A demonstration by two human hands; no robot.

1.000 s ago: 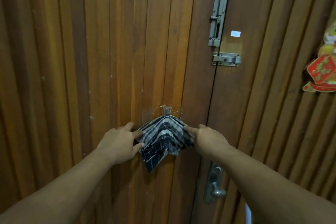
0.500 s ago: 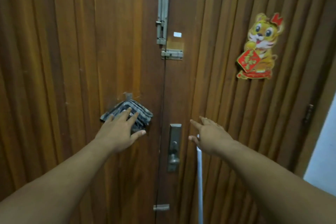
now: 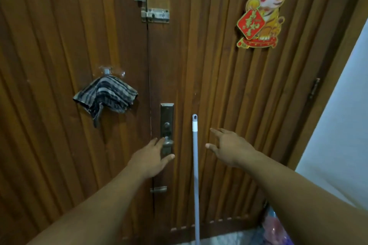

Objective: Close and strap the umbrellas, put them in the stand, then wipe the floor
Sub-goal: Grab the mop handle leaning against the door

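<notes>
Grey pole (image 3: 195,175) stands upright against the door (image 3: 219,85), in the gap between left hand (image 3: 152,160) and right hand (image 3: 231,148); bare door either side of it, so fingers can pass around. Lock plate and handle (image 3: 167,127) project just left of the pole, right in front of the left hand's fingertips. Low bolt (image 3: 158,189) sits under that hand. Checked cloth (image 3: 105,95) hangs from a hook (image 3: 107,70) toward the door's left side, well apart. Coloured bags (image 3: 274,226) crowd the door's bottom right corner.

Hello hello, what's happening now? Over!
Both hands open: left hand by door handle, right hand beside leaning mop pole. Checked cloth hanging on hook. Nothing blocking.
</notes>
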